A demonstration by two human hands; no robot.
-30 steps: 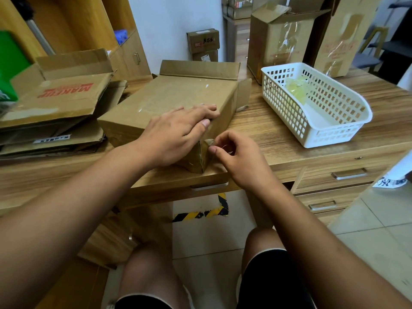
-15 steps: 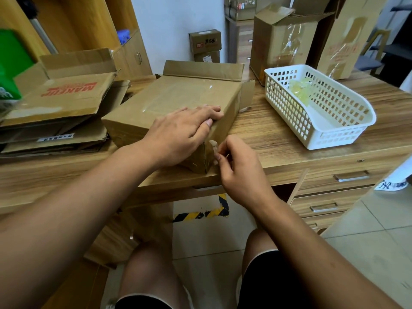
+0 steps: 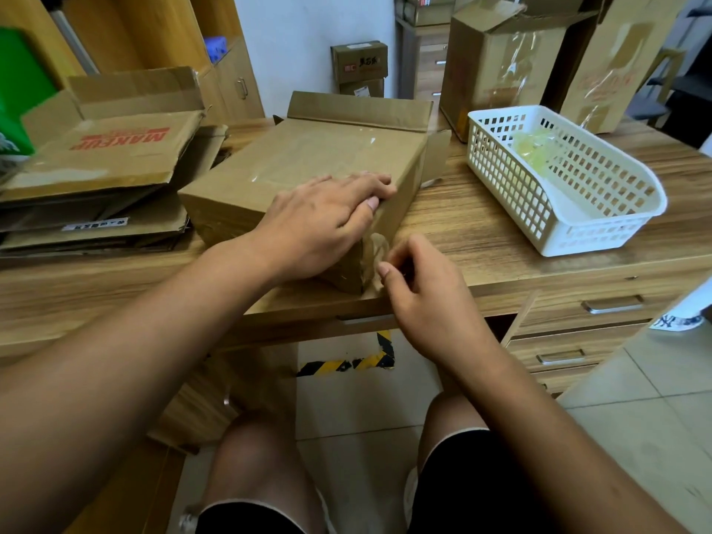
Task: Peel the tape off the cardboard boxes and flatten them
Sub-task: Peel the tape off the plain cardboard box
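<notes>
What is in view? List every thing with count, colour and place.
box: 1, brown, desk centre
tape: 1 strip, clear, box's near corner
flat boxes: several, brown, stacked desk left
basket: 1, white, desk right
wad: 1, yellowish, in basket
tall boxes: 2, brown, behind basket
small boxes: 2, brown, stacked by far wall
desk: 1, wood, before the person
drawers: at least 2, wood, desk's right
floor tape: 1, black-yellow, floor under desk
left grip: 1, flat on box
right grip: 1, pinching tape

Bare desk (image 3: 454, 225) lies open between box (image 3: 308, 163) and basket (image 3: 508, 186) — flattened cardboard (image 3: 108, 175) crowds the left.
</notes>
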